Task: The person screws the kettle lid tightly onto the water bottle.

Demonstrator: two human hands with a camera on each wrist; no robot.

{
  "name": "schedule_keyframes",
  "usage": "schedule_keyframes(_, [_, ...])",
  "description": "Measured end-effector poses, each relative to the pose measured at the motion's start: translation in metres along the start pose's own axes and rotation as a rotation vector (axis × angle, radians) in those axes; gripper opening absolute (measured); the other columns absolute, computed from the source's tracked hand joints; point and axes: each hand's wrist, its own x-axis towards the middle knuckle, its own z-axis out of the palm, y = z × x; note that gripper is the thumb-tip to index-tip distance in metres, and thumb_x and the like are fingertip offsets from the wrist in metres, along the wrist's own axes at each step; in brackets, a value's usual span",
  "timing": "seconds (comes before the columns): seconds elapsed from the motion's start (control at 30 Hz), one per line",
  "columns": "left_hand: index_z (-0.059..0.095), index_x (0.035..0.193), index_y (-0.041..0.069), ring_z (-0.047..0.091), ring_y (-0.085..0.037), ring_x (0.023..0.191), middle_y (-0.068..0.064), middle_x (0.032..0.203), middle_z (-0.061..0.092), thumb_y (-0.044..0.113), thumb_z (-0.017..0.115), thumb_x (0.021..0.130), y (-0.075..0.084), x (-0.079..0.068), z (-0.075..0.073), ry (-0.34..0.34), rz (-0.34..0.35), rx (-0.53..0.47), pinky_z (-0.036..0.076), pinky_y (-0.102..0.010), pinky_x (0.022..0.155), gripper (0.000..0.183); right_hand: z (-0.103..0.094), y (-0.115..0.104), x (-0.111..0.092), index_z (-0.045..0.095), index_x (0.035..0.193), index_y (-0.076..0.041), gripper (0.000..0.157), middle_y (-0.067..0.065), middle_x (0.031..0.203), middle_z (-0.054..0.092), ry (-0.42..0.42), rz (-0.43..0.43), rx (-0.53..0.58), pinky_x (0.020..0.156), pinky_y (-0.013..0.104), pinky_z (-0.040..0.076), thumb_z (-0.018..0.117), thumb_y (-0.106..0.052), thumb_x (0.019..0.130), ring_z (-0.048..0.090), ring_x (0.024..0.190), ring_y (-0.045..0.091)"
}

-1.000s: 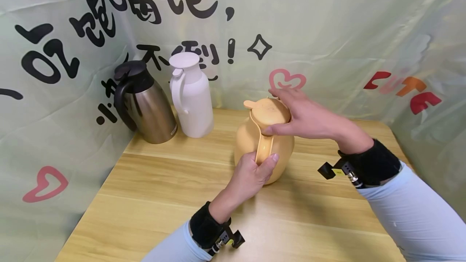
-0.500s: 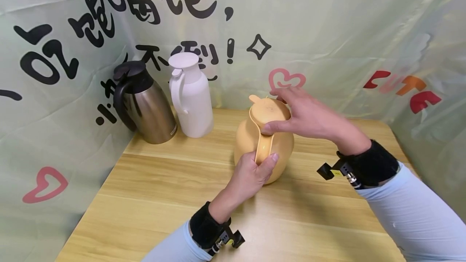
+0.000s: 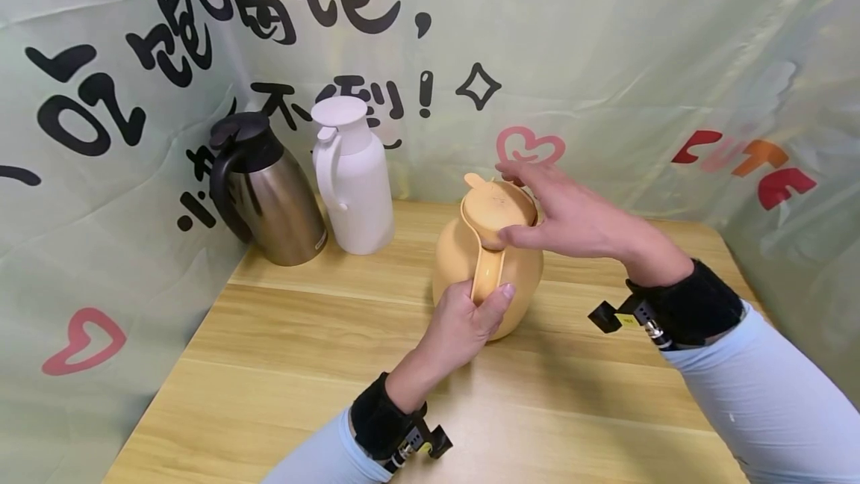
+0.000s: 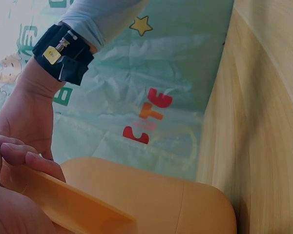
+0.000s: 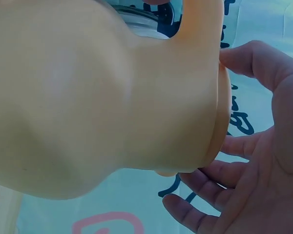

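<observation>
An orange thermos jug (image 3: pixel 524 286) stands upright on the wooden table, its handle facing me. My left hand (image 3: pixel 463 327) grips that handle (image 3: pixel 488 271), thumb on its right side. On top sits a round orange lid (image 3: pixel 496 209) with a small tab (image 3: pixel 475 180) pointing to the back left. From the right, my right hand (image 3: pixel 571 215) holds the lid's edge, thumb on the near side and fingers on the far side. The right wrist view shows the thumb (image 5: pixel 239 58) at the lid's rim (image 5: pixel 223 112) and fingertips at the opposite side.
Behind to the left stand a steel thermos jug (image 3: pixel 285 208) with black handle and lid, and a white thermos jug (image 3: pixel 363 193). A printed cloth (image 3: pixel 605 58) rises behind the wooden table (image 3: pixel 302 349) and along both sides.
The lid has turned clockwise, its tab swinging from the left towards the back. My right thumb has shifted slightly right along the rim. The left hand and the jug's body have stayed put.
</observation>
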Motion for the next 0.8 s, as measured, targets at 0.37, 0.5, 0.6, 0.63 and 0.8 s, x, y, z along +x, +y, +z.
schedule_keyframes(0.37, [0.051, 0.066, 0.009, 0.040, -0.010, 0.044, 0.001, 0.051, 0.044, 0.042, 0.057, 0.095, -0.0013, 0.0004, -0.0004, 0.005, -0.010, 0.007, 0.033, -0.023, 0.042, 0.044, 0.0043, 0.0013, 0.0010, 0.040, 0.140, -0.019, 0.095, 0.000, 0.116, 0.051, 0.057, 0.049, -0.025, 0.091, 0.046, 0.042, 0.070, -0.072, 0.068, 0.045, 0.110, 0.022])
schedule_keyframes(0.5, [0.051, 0.065, 0.009, 0.040, -0.010, 0.044, 0.001, 0.051, 0.045, 0.041, 0.057, 0.094, -0.0010, 0.0003, 0.0004, 0.011, -0.019, 0.006, 0.033, -0.023, 0.042, 0.043, 0.0050, 0.0020, 0.0003, 0.040, 0.141, -0.019, 0.096, 0.000, 0.119, 0.050, 0.058, 0.050, -0.027, 0.093, 0.048, 0.041, 0.070, -0.073, 0.068, 0.044, 0.114, 0.023])
schedule_keyframes(0.6, [0.051, 0.065, 0.009, 0.039, -0.010, 0.043, 0.001, 0.050, 0.044, 0.040, 0.058, 0.094, -0.0006, 0.0000, 0.0009, 0.012, -0.016, -0.001, 0.032, -0.023, 0.042, 0.043, 0.0024, 0.0030, -0.0011, 0.038, 0.143, -0.020, 0.090, 0.002, 0.128, 0.050, 0.034, 0.022, -0.012, 0.097, 0.051, 0.039, 0.071, -0.066, 0.073, 0.042, 0.120, 0.025])
schedule_keyframes(0.63, [0.050, 0.065, 0.009, 0.039, -0.010, 0.043, 0.000, 0.050, 0.044, 0.040, 0.058, 0.094, -0.0006, -0.0001, 0.0009, 0.013, -0.014, -0.005, 0.032, -0.023, 0.041, 0.044, 0.0013, 0.0032, -0.0017, 0.037, 0.144, -0.020, 0.088, 0.003, 0.130, 0.049, 0.024, 0.012, -0.008, 0.098, 0.051, 0.038, 0.071, -0.063, 0.075, 0.042, 0.121, 0.025])
schedule_keyframes(0.8, [0.050, 0.064, 0.009, 0.039, -0.010, 0.043, 0.000, 0.050, 0.044, 0.040, 0.058, 0.094, -0.0009, 0.0002, 0.0008, 0.012, -0.011, -0.005, 0.032, -0.023, 0.041, 0.044, -0.0028, 0.0040, -0.0033, 0.035, 0.146, -0.021, 0.081, 0.003, 0.136, 0.048, -0.011, -0.006, 0.011, 0.102, 0.051, 0.037, 0.072, -0.053, 0.080, 0.042, 0.125, 0.023])
